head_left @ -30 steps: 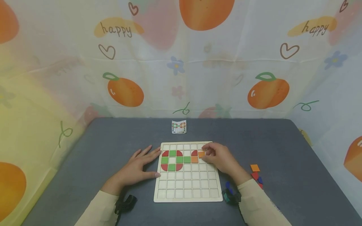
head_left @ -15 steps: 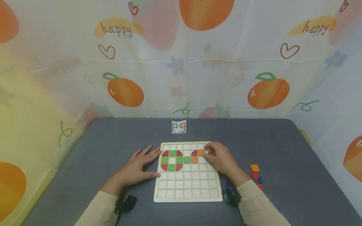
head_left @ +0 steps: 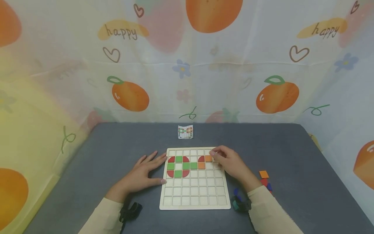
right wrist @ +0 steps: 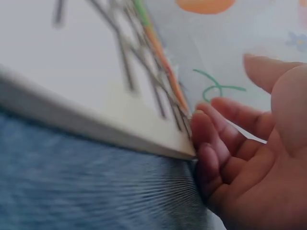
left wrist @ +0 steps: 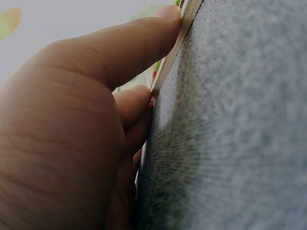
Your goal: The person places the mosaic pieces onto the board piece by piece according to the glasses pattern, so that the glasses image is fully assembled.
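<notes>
A pale wooden grid board point(head_left: 195, 200) lies flat on the dark grey table. At its upper left, green square tiles point(head_left: 178, 159) and red rounded pieces point(head_left: 185, 159) form a ring. One green tile point(head_left: 193, 165) links this to a red rounded piece point(head_left: 201, 159) and two orange square tiles point(head_left: 208, 158). My left hand point(head_left: 140, 175) rests at the board's left edge, thumb and fingertips touching its side. My right hand point(head_left: 229, 164) hovers by the upper right corner, beside the upper orange tile. In the right wrist view its thumb stands apart from loosely bent fingers, holding nothing.
Behind the board stands a small printed card point(head_left: 185, 132) with a coloured grid pattern. Right of my right forearm lie a loose orange tile point(head_left: 264, 174), red pieces point(head_left: 264, 181) and blue pieces point(head_left: 269, 187). More blue pieces point(head_left: 236, 191) lie near the right wrist camera point(head_left: 242, 204).
My right hand has let go of the upper orange tile, which now lies uncovered in its cell, and its thumb has moved up off the board. My left hand has stayed at the left edge.
</notes>
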The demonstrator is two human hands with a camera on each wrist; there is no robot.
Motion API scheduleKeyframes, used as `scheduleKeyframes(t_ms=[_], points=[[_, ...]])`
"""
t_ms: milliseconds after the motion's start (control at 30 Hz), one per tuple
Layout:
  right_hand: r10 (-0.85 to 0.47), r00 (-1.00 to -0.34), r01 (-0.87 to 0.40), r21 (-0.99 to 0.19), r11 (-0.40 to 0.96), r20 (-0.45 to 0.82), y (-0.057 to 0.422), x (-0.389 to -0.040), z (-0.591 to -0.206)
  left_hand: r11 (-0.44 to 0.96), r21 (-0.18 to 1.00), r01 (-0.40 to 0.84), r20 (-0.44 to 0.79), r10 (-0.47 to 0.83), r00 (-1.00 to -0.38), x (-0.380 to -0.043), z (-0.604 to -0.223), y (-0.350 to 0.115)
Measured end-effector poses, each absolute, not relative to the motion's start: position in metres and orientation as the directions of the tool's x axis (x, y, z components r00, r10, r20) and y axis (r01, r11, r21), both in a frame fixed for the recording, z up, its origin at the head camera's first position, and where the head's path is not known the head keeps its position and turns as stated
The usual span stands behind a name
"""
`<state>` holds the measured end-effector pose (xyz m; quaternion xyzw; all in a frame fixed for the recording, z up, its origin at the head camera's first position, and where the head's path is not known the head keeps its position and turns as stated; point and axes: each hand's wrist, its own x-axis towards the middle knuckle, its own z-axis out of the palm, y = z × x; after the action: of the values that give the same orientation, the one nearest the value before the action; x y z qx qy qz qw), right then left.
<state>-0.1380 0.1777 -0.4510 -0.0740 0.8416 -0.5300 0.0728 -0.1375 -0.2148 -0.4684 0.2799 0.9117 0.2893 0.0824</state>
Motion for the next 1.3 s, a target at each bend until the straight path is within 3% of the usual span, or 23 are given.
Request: scheduleKeyframes(t_ms=[233,467,867,1133,1300], points=[[-0.182,-0.98,0.029,-0.959,0.283,-0.083,0.187,-0.136,-0.428,0.674,0.569,0.471,0.024,0.559,-0.829,-0.137,-0.468,-0.215],[-0.214,-0.977,-0.053,-0.974,0.219,0.005,0.204,-0.129,-0.405,0.696,0.562,0.447,0.004,0.538,-0.843,-0.137,-0.471,-0.215],[-0.245,-0.964,-0.167,-0.947,0.275,0.099,0.268,-0.113,-0.411,0.693,0.56,0.454,0.008,0.543,-0.84,-0.137,-0.469,-0.213],[-0.189,-0.982,-0.084,-0.93,0.358,0.016,0.303,-0.102,-0.428,0.694,0.559,0.454,0.005,0.545,-0.839,-0.137,-0.469,-0.214],[-0.23,-0.972,-0.062,-0.908,0.414,-0.039,0.315,-0.099,-0.442,0.696,0.562,0.447,-0.001,0.541,-0.841,-0.138,-0.469,-0.214]])
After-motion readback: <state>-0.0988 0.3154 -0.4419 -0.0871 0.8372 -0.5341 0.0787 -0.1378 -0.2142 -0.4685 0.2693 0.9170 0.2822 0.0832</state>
